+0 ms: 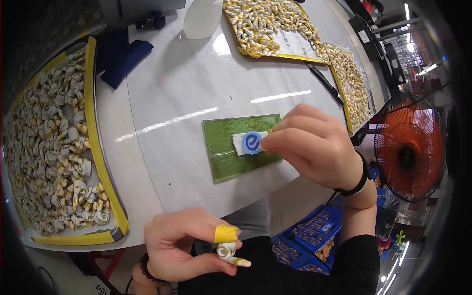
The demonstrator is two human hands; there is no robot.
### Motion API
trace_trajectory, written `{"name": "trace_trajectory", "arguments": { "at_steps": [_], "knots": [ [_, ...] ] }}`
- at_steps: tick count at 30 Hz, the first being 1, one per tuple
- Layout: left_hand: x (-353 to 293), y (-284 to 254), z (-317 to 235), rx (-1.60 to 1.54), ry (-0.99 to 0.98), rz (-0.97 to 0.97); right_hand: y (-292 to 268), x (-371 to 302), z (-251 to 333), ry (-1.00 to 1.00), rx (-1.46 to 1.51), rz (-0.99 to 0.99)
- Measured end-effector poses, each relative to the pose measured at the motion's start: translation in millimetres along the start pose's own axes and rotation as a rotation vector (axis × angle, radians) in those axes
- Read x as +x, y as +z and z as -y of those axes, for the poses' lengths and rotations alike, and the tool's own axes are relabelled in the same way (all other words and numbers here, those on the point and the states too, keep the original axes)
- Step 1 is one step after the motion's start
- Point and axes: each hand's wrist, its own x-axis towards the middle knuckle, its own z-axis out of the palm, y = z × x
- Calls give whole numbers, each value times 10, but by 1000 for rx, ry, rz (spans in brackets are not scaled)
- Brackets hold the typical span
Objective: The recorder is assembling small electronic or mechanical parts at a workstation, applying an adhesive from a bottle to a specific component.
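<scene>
Our left hand point(189, 243) pinches 1 small white-and-yellow piece point(227, 250) between thumb and forefinger, on the near side of the green slab point(222, 164); the piece has a peach tip, and yellow tape wraps the forefinger. Our right hand point(317, 145) comes over the slab's right part, its fingertips drawn narrow at the edge of a round blue disc point(252, 142); whether they grip the disc or only touch it, we cannot tell. The disc, with a dark blue curl on its face, sits over a white pad point(238, 146) near the slab's middle.

Around the slab on the tabletop point(167, 123) we see 3 trays with yellow edging. The left tray point(90, 98), well left of the slab, is heaped with white, yellow and peach pieces. The far tray point(293, 44), beyond the slab and to its right, holds similar pieces around a bare white patch. The right tray point(347, 116), right of the slab, is thickly covered with them too. Also beyond the slab stands a translucent bottle point(202, 19), its contents unclear to us. Lower down, right of the slab, blue baskets point(314, 228) contain tan-brown items too small to identify.
</scene>
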Motion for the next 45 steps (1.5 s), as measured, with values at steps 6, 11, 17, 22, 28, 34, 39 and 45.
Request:
{"name": "trace_trajectory", "arguments": {
  "at_steps": [6, 11, 17, 22, 28, 34, 39, 45],
  "knots": [
    [-4, -18, 5, 0, 12, 2, -4, 74, 76, -2, -102, 12],
    [-3, -1, 5, 0, 39, 5, 2, 81, 90, -21, -151, 33],
    [13, 1, 20, -11, 46, -6, 10, 92, 78, -45, -194, 78],
    [-17, 72, -2, -5, 27, -87, -8, 111, 92, -53, -238, 121],
    [-92, 104, -12, 397, 307, -110, -117, 5, 244, 11, -128, -50],
    [-125, 99, -6, 466, 421, -47, 115, -154, 620, 44, 709, -275],
    [-129, 154, -1, 439, 415, -64, 206, -208, 660, -19, 841, -358],
    [-94, 162, -27, 507, 414, -6, 197, -169, 630, -112, 786, -280]
  ]
}}
